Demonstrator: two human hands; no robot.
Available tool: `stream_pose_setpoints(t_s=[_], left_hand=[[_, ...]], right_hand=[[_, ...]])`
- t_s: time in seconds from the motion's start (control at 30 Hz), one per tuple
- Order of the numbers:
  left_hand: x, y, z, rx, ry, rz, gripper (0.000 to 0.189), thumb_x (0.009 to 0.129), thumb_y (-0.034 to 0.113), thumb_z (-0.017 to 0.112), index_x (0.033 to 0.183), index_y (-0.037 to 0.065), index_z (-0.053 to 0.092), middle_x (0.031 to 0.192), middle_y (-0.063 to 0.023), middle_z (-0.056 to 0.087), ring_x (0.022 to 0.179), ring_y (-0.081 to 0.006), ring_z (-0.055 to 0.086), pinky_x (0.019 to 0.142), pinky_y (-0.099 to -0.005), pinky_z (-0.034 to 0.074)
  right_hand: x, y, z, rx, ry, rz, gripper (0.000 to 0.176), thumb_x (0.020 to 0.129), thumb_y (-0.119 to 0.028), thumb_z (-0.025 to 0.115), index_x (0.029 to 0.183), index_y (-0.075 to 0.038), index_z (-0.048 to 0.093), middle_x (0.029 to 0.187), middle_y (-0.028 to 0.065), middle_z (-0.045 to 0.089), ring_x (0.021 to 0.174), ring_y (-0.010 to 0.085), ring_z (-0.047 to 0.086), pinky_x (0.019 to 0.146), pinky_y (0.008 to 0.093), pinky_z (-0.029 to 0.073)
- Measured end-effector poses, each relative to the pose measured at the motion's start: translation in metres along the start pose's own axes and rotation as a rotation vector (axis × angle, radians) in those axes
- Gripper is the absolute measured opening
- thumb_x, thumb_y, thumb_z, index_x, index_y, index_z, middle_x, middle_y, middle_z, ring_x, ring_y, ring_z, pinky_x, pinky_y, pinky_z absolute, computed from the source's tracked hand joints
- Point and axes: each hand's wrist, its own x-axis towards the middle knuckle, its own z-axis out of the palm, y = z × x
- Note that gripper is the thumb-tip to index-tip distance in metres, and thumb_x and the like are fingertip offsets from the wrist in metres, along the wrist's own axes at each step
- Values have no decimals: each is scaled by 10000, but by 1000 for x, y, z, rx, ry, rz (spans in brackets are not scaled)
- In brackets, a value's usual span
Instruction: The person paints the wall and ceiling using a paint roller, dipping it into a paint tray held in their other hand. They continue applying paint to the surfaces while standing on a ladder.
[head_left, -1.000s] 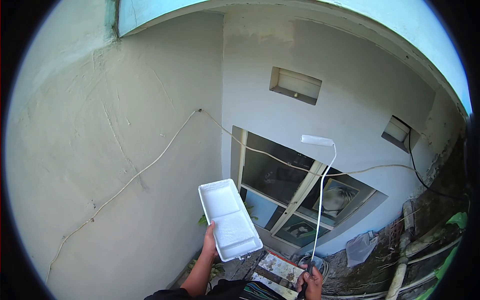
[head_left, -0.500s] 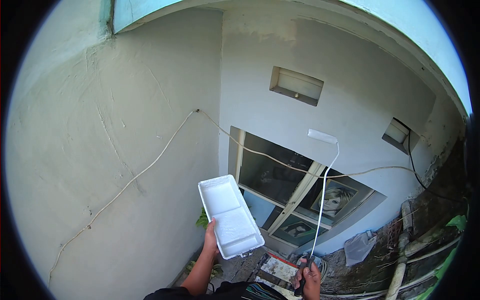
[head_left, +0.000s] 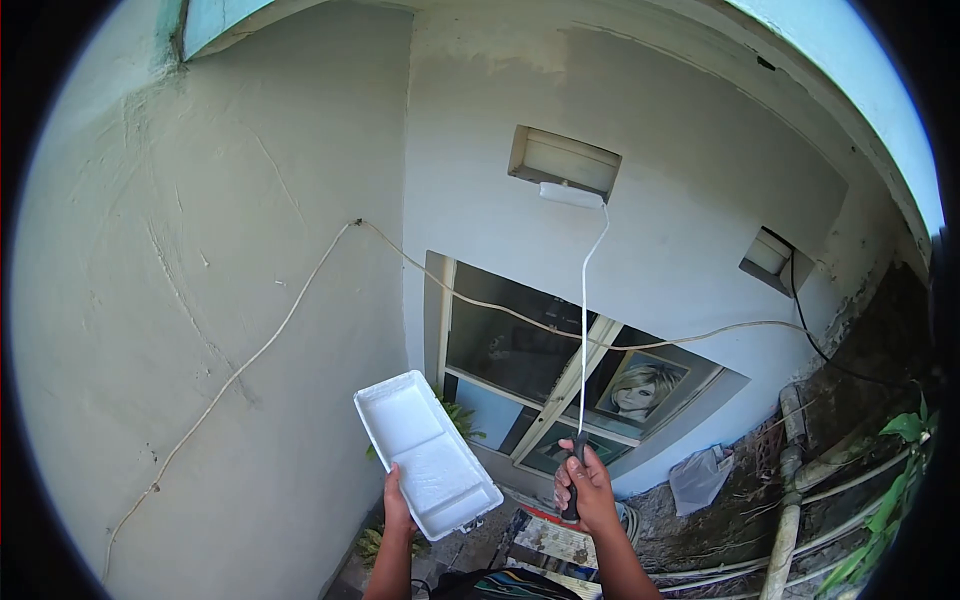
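Observation:
My left hand point(head_left: 398, 500) grips the edge of a white paint tray point(head_left: 428, 455), thumb over its rim. White paint coats the tray's inside. In my right hand point(head_left: 588, 487) is the black handle of a paint roller point(head_left: 584, 330), fingers wrapped round it. The roller's long white rod rises past the window, and its white sleeve point(head_left: 571, 195) overlaps the lower edge of a small recessed vent point(head_left: 566, 160) in the pale wall point(head_left: 480, 210).
A cable point(head_left: 270, 345) hangs across both walls and in front of the window point(head_left: 510, 335). Pipes point(head_left: 788, 500) and a plastic bag point(head_left: 700, 478) lie at the lower right. A paint-spattered board point(head_left: 550, 540) is below me, and a plant point(head_left: 462, 420) shows behind the tray.
My right hand has raised the roller up and to the left, from the wall above the window to the vent's lower edge. The tray has shifted left and slightly down in view.

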Motion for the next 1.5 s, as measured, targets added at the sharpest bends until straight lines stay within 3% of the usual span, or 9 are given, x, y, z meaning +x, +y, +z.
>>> stream_pose_setpoints(t_s=[0.23,0.37,0.63,0.77,0.87,0.93,0.97,1.2,1.5], left_hand=[[-17,0,6,35,13,19,604,979,480,512,1334,-7,472,1214,-185,611,1082,-315,636,956,-453,509],[-19,-2,13,49,4,2,619,979,488,508,1342,-12,466,1227,-189,608,1099,-319,628,969,-453,500],[-16,-26,-3,14,-12,4,569,989,444,513,1323,-14,467,1182,-176,605,1066,-300,624,933,-435,508],[-26,-28,-10,15,13,-4,569,990,440,512,1335,-9,456,1204,-179,600,1080,-312,621,939,-451,506],[-27,-32,-19,-17,2,-27,577,992,438,511,1349,-9,439,1234,-182,590,1097,-322,619,950,-463,503],[-32,-31,-20,59,24,-9,659,968,514,507,1361,-14,460,1240,-187,597,1108,-326,609,975,-451,486],[-32,-28,-19,-31,10,-35,568,998,429,502,1365,3,421,1236,-182,586,1097,-325,618,958,-465,501],[-9,-41,-33,40,-19,-47,574,987,403,515,1413,38,393,1252,-172,566,1125,-310,598,979,-454,482],[-27,-51,31,30,-4,-133,557,987,377,519,1418,49,389,1264,-153,561,1146,-297,579,1008,-456,458]], right_hand=[[34,-8,10,-39,42,-51,311,1044,-172,451,1326,-42,462,742,26,462,531,96,453,451,254,398],[97,-33,28,-74,61,-182,319,1043,-189,375,1309,-36,463,718,27,460,506,95,442,429,253,385],[243,-83,106,-153,105,-386,264,1047,-204,380,1231,-44,479,701,1,451,493,80,421,431,252,375],[277,-95,128,-104,94,-431,255,1049,-202,378,1226,-52,482,712,-4,458,514,74,429,438,253,379],[264,-89,125,-63,95,-385,256,1049,-200,377,1228,-50,481,715,-4,458,526,73,435,444,254,385],[247,-74,110,-70,99,-383,254,1051,-201,380,1225,-46,479,713,-2,456,512,75,429,436,251,379],[234,-69,100,-89,103,-360,259,1052,-199,383,1235,-43,478,711,-2,455,504,76,425,429,248,374],[138,-37,9,-166,122,-243,287,1048,-170,392,1291,-39,474,689,3,448,479,77,425,402,242,368],[70,-33,-60,-154,169,-144,284,1045,-174,384,1262,-33,501,692,18,460,474,89,434,391,240,370]])
